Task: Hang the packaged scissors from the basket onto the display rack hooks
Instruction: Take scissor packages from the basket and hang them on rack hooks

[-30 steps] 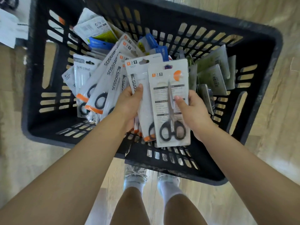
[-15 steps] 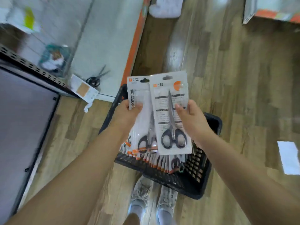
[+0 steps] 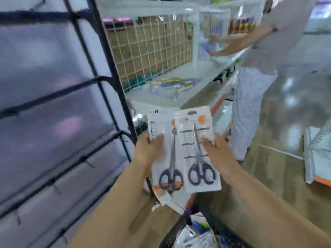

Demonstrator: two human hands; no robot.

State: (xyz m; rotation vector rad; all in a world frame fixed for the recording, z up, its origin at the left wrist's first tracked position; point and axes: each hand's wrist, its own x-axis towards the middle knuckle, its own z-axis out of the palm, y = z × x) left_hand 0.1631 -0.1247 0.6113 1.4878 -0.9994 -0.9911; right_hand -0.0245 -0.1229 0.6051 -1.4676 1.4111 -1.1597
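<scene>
My left hand (image 3: 149, 149) grips a stack of packaged scissors (image 3: 165, 154), white cards with black handles and orange trim. My right hand (image 3: 217, 154) holds a single scissors pack (image 3: 197, 140), thumb on its front, overlapping the stack's right side. Both packs are raised in front of me at mid-frame. The black display rack (image 3: 100, 72) with short hooks on its dark bars fills the left side, blurred. The black basket (image 3: 177, 233), with more packs inside, is at the bottom edge below my arms.
A white wire-grid shelf (image 3: 154, 49) with coloured items stands behind the packs. Another person (image 3: 254, 72) in light clothes stands at the shelf to the right. A white and orange box (image 3: 315, 158) lies on the wooden floor at far right.
My view has swung up from the basket to the rack and shelf. Both hands lifted the scissors packs out of the basket and keep holding them.
</scene>
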